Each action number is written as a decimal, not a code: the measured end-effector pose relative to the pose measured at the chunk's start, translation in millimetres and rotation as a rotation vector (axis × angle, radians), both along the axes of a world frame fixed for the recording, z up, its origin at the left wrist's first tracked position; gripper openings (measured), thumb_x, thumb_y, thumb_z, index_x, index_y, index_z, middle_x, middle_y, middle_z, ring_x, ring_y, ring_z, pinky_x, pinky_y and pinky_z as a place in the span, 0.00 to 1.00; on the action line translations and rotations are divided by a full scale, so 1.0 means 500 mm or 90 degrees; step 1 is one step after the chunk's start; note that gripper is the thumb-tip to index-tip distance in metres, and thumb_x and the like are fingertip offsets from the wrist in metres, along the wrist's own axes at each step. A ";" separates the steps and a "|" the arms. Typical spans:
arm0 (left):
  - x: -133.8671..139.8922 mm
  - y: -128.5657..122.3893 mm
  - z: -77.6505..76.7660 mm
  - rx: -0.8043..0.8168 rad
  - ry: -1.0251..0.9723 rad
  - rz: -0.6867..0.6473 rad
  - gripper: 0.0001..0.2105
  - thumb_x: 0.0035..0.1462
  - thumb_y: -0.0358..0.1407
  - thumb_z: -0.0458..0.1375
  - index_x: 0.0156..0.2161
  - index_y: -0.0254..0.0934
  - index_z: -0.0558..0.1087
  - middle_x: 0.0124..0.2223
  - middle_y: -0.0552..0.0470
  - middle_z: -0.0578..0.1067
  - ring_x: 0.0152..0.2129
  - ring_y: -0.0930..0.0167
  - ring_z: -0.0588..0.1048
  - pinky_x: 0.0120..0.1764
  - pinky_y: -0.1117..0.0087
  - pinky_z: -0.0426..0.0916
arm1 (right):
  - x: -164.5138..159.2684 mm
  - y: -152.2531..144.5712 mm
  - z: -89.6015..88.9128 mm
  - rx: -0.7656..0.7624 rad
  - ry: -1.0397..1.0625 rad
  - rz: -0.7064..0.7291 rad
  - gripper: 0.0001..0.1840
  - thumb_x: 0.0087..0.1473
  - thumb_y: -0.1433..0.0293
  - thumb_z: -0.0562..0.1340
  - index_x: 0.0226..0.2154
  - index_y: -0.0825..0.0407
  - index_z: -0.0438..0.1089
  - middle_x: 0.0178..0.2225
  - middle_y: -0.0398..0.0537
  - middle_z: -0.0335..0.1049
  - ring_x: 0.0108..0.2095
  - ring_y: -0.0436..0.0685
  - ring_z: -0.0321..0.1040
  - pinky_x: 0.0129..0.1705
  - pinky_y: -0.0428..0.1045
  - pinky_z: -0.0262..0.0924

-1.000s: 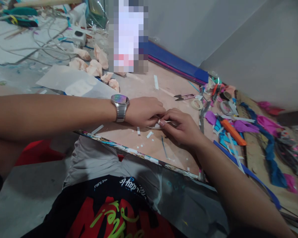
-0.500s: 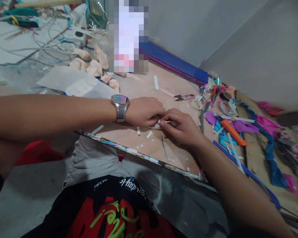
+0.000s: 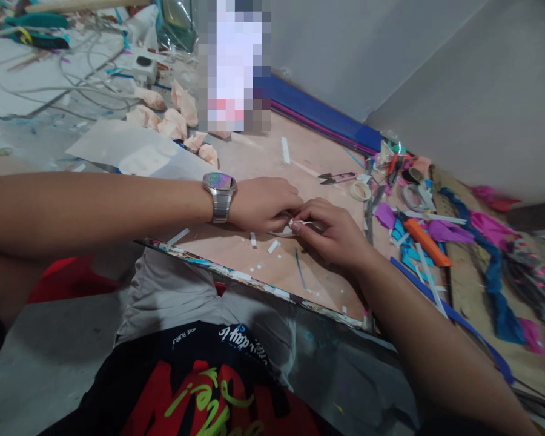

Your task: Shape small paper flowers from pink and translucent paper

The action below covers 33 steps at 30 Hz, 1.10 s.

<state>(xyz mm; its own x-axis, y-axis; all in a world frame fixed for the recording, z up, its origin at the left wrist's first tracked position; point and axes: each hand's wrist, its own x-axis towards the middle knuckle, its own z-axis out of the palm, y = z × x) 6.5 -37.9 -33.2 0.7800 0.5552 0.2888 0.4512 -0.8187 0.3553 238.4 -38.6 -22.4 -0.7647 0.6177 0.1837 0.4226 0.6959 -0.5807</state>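
"So, any containers, going from the left?"

"Far up and left of the wristwatch (image 3: 220, 197), a clear plastic wrapper (image 3: 179, 21). Something green shows through; I can't tell what. Nearer the wristwatch, up and left, peach lumps (image 3: 172, 126) lie crumpled; whether they're filled, I can't tell."

"And the hands?"

"Just right of the wristwatch, the left hand (image 3: 266, 203) curls over the desk (image 3: 249, 160), fingertips hidden, so I can't tell whether that grip is closed. Next, farther right of the wristwatch, comes a small pale piece (image 3: 292, 224), with the right hand (image 3: 333, 233) pinched on it."

"What could go wrong?"

"It looks thin: an uneven pull might tear it, and a slackened pinch might let it slip. Loose white strips (image 3: 253, 240), below and right of the wristwatch, could be swept along by a dragging wrist."
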 end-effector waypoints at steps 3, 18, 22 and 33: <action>0.000 0.000 -0.001 0.000 0.003 -0.001 0.08 0.65 0.33 0.56 0.41 0.35 0.79 0.40 0.44 0.80 0.38 0.64 0.76 0.41 0.64 0.64 | 0.000 0.000 -0.001 0.002 0.003 0.003 0.08 0.66 0.63 0.64 0.34 0.48 0.74 0.34 0.47 0.76 0.37 0.59 0.71 0.42 0.55 0.62; 0.001 -0.001 0.002 -0.005 0.015 0.003 0.07 0.63 0.32 0.57 0.40 0.35 0.78 0.40 0.44 0.81 0.38 0.64 0.76 0.42 0.64 0.64 | -0.001 0.000 0.001 0.009 0.002 0.006 0.08 0.66 0.64 0.65 0.34 0.48 0.74 0.33 0.47 0.76 0.37 0.59 0.71 0.42 0.55 0.62; 0.002 0.000 0.000 -0.001 0.014 0.006 0.07 0.64 0.33 0.57 0.40 0.35 0.78 0.40 0.44 0.81 0.38 0.64 0.76 0.42 0.64 0.64 | -0.001 0.001 0.000 0.011 0.004 0.007 0.08 0.65 0.64 0.65 0.34 0.48 0.74 0.33 0.47 0.77 0.37 0.59 0.71 0.42 0.55 0.62; 0.001 -0.003 0.004 0.002 0.022 0.020 0.08 0.62 0.34 0.57 0.41 0.36 0.79 0.41 0.43 0.82 0.39 0.63 0.77 0.41 0.64 0.64 | -0.004 -0.001 0.004 0.002 -0.014 -0.006 0.10 0.66 0.61 0.65 0.33 0.48 0.73 0.34 0.48 0.77 0.37 0.60 0.72 0.41 0.55 0.62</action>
